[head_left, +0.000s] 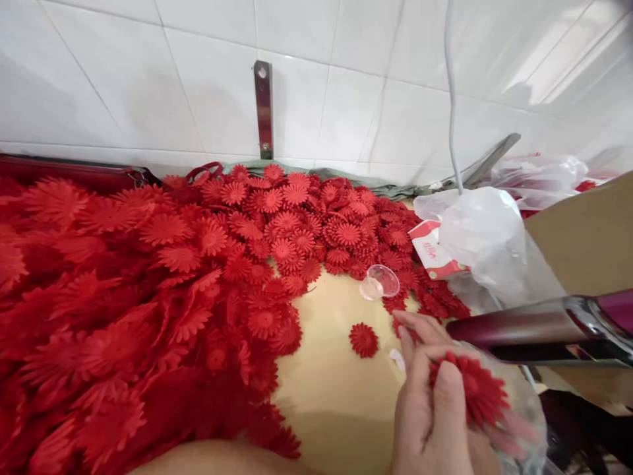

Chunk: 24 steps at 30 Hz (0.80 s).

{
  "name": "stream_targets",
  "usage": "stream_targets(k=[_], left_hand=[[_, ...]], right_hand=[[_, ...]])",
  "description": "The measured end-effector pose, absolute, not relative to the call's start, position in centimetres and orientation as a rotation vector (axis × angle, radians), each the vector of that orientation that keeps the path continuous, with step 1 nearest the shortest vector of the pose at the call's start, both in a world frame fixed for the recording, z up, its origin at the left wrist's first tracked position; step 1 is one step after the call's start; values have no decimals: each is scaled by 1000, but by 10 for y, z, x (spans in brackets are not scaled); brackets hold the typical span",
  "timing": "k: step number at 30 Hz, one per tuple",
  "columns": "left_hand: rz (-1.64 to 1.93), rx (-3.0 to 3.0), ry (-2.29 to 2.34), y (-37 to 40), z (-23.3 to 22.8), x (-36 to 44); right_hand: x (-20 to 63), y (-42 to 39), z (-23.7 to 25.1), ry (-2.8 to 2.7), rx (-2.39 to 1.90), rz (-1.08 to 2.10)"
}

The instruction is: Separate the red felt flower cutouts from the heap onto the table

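Note:
At the lower right, my left hand (425,402) is closed, its thumb pressed on a red artificial flower piece (477,389) with many narrow petals. My right hand (512,432) lies just behind and below it; its fingers are smeared by motion and mostly hidden, so its grip cannot be made out. Left of my hands, a single red flower piece (364,340) rests flat on the pale yellow surface (331,389). A large heap of the same flower pieces (148,297) covers the left and the back. Beyond my fingers stands a small clear plastic cup (380,282), tilted.
A dark maroon and black cylinder (539,330) juts in from the right, close to my hands. Behind it are a white plastic bag (489,224), a red and white box (435,254) and a brown board (588,231). A grey cable (451,99) hangs before the tiled wall (198,79).

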<state>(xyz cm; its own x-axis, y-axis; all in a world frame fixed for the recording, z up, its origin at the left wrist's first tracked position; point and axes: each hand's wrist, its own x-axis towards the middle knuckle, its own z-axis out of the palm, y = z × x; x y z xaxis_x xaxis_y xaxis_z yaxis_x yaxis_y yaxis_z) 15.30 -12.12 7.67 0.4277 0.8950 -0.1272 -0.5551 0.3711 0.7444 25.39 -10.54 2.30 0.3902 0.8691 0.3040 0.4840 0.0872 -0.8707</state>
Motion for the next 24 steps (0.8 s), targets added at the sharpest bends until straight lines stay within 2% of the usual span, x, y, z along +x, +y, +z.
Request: stream_targets(k=[6,9,14,19,24], left_hand=[[1072,1119,475,-117,24,100],[1136,1236,745,-83,10,74],[1340,1233,1174,-16,-1,39],[1634,1213,1397,15,-9,-8],[1820,1012,1429,26,-23,-43]], right_hand=[[289,-106,33,-1631,-1953,331],[281,-115,27,-1776,-2044,377],[269,-117,9,-1897,-2204,274],[278,-110,12,-1961,-2128,202],[292,-99,39,-1905,-1917,-49]])
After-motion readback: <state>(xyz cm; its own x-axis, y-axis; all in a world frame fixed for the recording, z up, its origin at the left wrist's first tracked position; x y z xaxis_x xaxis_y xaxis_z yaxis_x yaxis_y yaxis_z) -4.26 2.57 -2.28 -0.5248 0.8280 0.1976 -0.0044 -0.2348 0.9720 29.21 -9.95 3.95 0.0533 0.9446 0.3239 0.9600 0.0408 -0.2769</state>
